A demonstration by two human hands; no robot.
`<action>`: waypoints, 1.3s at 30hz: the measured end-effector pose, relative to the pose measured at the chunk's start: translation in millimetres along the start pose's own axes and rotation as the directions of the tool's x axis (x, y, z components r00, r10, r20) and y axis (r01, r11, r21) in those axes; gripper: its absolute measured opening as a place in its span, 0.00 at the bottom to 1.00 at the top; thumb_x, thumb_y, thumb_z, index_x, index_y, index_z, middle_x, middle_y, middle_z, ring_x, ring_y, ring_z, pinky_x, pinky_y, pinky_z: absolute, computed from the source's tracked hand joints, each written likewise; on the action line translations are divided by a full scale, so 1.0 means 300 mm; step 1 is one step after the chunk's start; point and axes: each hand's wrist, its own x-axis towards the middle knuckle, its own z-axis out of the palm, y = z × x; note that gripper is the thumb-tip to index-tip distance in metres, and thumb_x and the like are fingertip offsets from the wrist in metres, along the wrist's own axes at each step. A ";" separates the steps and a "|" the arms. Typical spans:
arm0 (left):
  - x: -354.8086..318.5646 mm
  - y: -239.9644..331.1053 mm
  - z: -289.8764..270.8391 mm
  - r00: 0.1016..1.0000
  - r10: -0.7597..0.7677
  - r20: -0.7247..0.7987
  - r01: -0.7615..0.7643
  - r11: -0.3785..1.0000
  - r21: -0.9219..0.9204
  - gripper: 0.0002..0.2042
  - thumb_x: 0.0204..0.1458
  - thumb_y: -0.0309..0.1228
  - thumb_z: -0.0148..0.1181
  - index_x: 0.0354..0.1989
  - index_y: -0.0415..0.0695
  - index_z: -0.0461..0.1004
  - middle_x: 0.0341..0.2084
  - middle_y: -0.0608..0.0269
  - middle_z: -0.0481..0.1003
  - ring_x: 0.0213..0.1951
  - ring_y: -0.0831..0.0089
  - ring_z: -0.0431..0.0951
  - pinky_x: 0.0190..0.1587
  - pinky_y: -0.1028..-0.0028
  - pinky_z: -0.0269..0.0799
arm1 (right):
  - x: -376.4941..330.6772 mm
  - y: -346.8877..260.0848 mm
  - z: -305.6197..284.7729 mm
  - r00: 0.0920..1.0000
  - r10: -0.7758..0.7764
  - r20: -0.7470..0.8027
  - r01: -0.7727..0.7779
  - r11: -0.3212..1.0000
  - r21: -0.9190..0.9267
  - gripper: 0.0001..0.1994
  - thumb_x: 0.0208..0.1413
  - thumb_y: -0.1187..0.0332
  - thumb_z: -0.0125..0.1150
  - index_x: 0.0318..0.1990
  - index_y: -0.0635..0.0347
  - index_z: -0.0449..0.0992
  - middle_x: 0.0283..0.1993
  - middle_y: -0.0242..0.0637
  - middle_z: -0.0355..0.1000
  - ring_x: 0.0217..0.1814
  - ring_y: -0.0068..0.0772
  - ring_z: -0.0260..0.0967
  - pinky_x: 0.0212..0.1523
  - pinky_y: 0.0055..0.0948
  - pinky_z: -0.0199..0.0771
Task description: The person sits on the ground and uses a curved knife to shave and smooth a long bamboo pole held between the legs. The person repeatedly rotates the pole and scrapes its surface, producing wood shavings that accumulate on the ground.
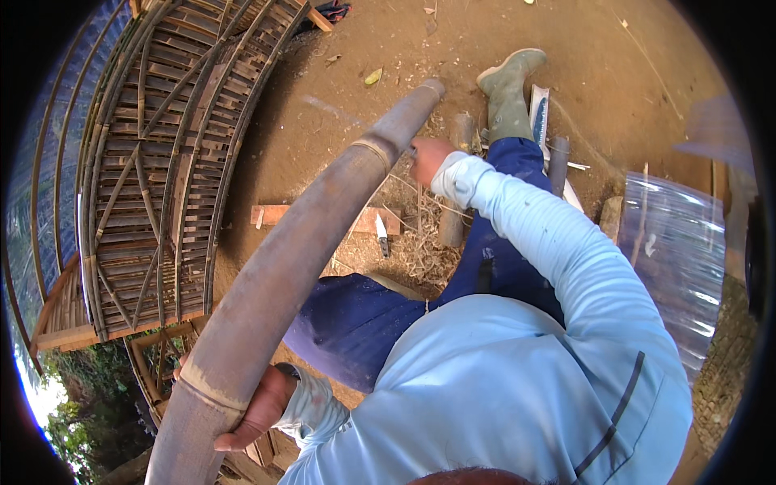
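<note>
Standing at far left, a slatted bamboo frame (153, 162) rests on the dirt ground (339, 121). We hold a long bamboo pole (283, 267) whose axis runs from lower left up to the right, its far end pointing toward our rubber boot (508, 93). Our left hand (259, 408) grips the pole's near part, fingers curled under it. On the ground between lie a knife (381, 234) and a wooden plank (323, 218). Our right hand (430, 158) touches the pole's right side near the far end; whether its fingers close, we cannot tell.
</note>
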 end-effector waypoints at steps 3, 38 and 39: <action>-0.006 -0.008 -0.003 0.994 -0.111 -0.008 0.110 0.991 -0.075 0.51 0.44 0.67 0.63 0.67 0.39 0.56 0.58 0.39 0.65 0.63 0.45 0.67 0.67 0.48 0.62 | 0.003 0.088 0.045 0.973 0.192 -0.126 -0.181 0.979 0.094 0.09 0.50 0.64 0.62 0.34 0.60 0.78 0.31 0.50 0.77 0.36 0.55 0.75 0.39 0.45 0.74; -0.059 0.039 0.011 0.814 0.067 0.577 0.295 0.807 -0.511 0.19 0.63 0.43 0.54 0.59 0.52 0.69 0.40 0.64 0.75 0.43 0.69 0.75 0.51 0.63 0.67 | -0.061 0.043 -0.219 0.966 -0.220 0.138 0.242 0.956 -0.168 0.12 0.47 0.68 0.61 0.39 0.62 0.77 0.35 0.56 0.76 0.41 0.61 0.76 0.44 0.50 0.76; -0.059 0.042 0.020 0.824 0.065 0.563 0.286 0.810 -0.512 0.16 0.65 0.41 0.48 0.58 0.52 0.70 0.38 0.64 0.75 0.42 0.69 0.76 0.52 0.64 0.67 | -0.083 0.025 -0.224 0.956 -0.245 0.159 0.269 0.951 -0.150 0.11 0.48 0.69 0.60 0.39 0.62 0.76 0.34 0.56 0.76 0.40 0.61 0.75 0.43 0.50 0.76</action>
